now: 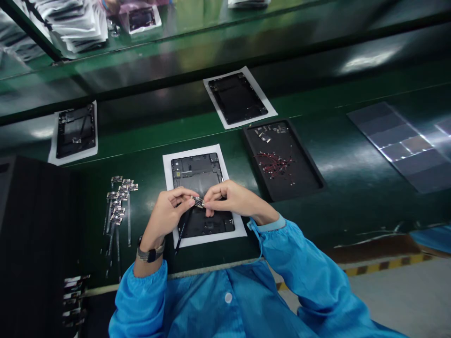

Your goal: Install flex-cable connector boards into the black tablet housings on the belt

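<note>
Pinching the board [198, 202] from both ends, the two hands meet near the centre of the frame: the left hand [169, 211] has thumb and forefinger pressed on its left end, while the right hand [234, 197] grips its right end between thumb and fingers. A dark strip [181, 232] slants from beside the board down towards the lower left, crossing the edge of the white sheet [169, 171]. Beneath the hands a black shell [204, 176] lies flat on that sheet — partly hidden by the fingers.

Left of centre, a loose pile [121, 196] of similar boards sits on the green bench [151, 162], thin strips trailing downward from it. Right of centre is a black tray [306, 162] with red wires [275, 163] in its middle and small parts [265, 137] near its top. A second shell [239, 96] lies at upper centre, a third shell [75, 131] at upper left — each on white backing
</note>
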Demonstrator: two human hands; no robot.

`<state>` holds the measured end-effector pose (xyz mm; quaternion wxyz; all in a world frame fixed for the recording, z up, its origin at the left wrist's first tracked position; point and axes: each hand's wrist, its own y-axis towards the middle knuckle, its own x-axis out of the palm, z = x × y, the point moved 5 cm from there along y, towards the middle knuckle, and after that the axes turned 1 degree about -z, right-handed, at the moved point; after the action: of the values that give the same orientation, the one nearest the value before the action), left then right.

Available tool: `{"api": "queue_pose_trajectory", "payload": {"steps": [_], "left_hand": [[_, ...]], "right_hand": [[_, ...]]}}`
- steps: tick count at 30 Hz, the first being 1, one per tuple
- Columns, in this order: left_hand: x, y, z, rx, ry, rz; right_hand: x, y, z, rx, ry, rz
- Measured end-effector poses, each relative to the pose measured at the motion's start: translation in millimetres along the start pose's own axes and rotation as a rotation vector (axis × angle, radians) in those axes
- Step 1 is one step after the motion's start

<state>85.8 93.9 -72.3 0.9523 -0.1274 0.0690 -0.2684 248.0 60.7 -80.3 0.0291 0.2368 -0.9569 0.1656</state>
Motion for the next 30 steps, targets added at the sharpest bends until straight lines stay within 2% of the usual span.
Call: {"api": "queue_pose_trajectory", "payload": {"steps": [9, 16, 24, 30], "left_hand": [[1.7, -1.9, 4.0, 0.01, 0.1, -0.007], [0.2, -3.6, 3.9, 0.015, 0.174, -0.021], [0.9, -2.9, -1.0, -0.067, 0.015, -0.038], [1.2, -3.1, -0.9, -0.059, 0.005, -0.006]], "right_hand": [[-1.8, 0.5, 2.2, 0.024, 0.005, 0.028], [-0.1, 0.3, 4.1, 0.105, 0.033, 0.008], [1.2, -1.1, 1.3, 0.04, 0.035, -0.021], [1.3, -0.5, 4.6, 0.009, 0.034, -0.023]]}}
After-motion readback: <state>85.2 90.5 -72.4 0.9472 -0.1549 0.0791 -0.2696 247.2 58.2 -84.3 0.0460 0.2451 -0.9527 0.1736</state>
